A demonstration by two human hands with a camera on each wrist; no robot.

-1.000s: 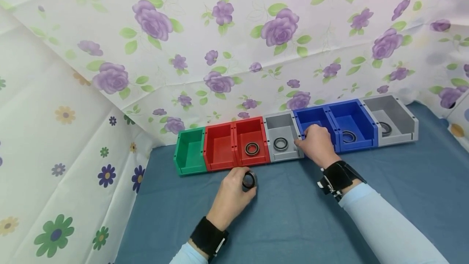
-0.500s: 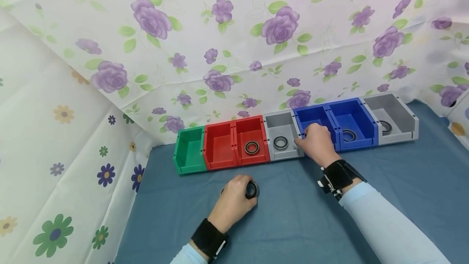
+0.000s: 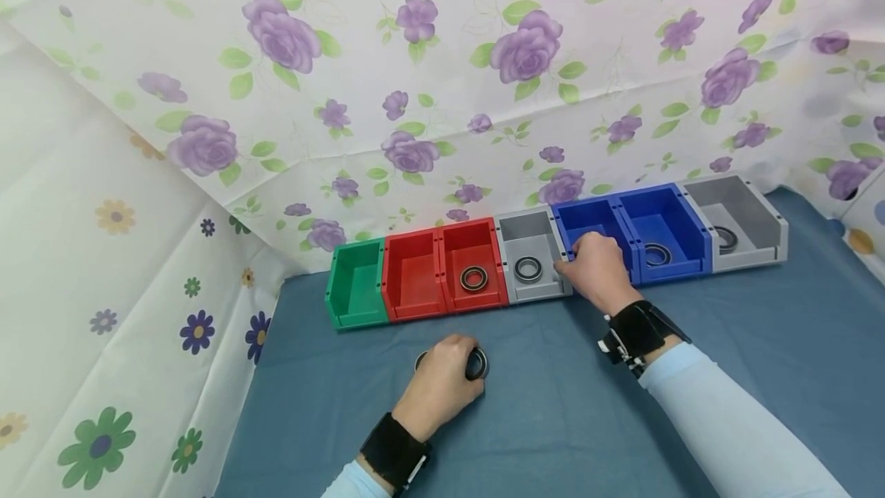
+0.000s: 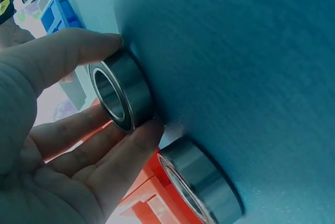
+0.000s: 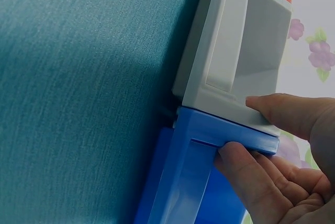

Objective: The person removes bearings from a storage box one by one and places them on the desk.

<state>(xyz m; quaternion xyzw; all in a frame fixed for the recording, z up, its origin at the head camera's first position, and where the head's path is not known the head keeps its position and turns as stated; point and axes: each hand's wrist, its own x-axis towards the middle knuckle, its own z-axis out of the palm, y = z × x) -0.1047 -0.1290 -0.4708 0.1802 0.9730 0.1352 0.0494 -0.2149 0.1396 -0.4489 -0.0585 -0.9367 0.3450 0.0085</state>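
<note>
Though hollow, smooth metal bearing (image 4: 133, 90)

Illumination: head view bright, diffuse; wrist views dimmer, cool-toned.
Head view: soft shadow on cloth (image 3: 539, 421) toward 4 o'clock; sheet (image 3: 62, 290) pale at 9 o'clock.

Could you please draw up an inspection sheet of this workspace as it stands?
Surface: blue cloth, lightly creased.
Job's things: held ring; second ring close by; one ring visible in each of the right red bin, inner gray bin, right blue bin and end gray bin; green bin, left red bin and left blue bin alongside.
Clutter: nothing seen.
Left hand: pinches held ring.
Right hand: grips inner gray bin and left blue bin where they meet.
Cables: nothing seen.
Surroundings: floral sheeting behind the bins.
</note>
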